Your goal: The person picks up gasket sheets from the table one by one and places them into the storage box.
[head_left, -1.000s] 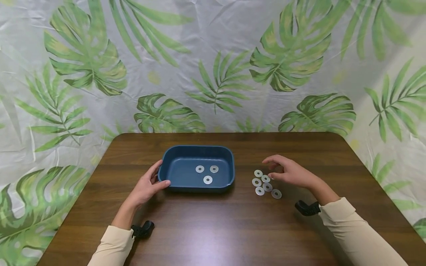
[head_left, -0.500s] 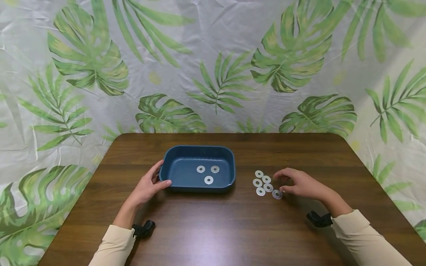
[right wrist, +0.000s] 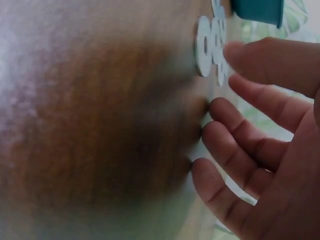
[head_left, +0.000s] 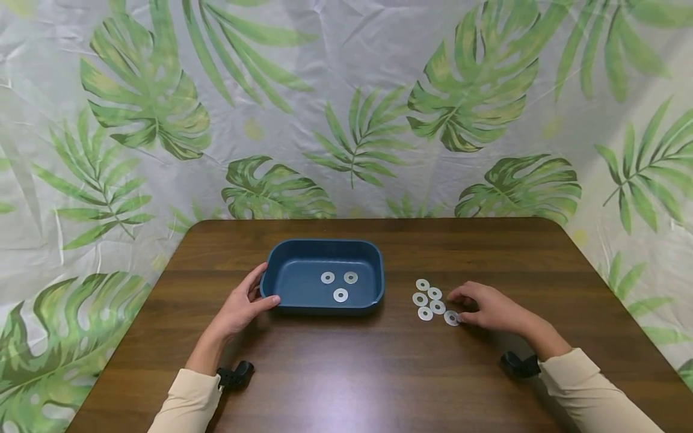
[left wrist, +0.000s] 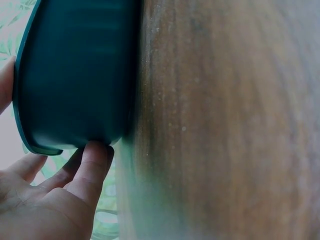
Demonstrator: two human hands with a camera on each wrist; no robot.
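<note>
In the head view a blue rectangular baking dish (head_left: 325, 307) sits on the table, with three flat metal washers (head_left: 340, 294) lying inside. My left hand (head_left: 240, 305) grips its left end, thumb over the front rim and fingers against the side wall; the left wrist view shows those fingertips (left wrist: 93, 155) touching the dark wall. Right of the dish lies a cluster of several more washers (head_left: 425, 313). My right hand (head_left: 489, 307) is just right of them, fingers loosely bent. Its thumb is at the edge of the rightmost washer (head_left: 451, 318); nothing is pinched between thumb and fingers.
The dark wooden table (head_left: 335, 367) has rounded far corners. Behind it hangs a leaf-patterned cloth (head_left: 352, 120). A black wrist camera is strapped to each wrist, the left device (head_left: 236, 375) and the right device (head_left: 520, 364) close above the tabletop.
My right hand has shifted right and nearer, from the upper washers to the rightmost one. The left hand stays on the dish, and the washers keep their layout.
</note>
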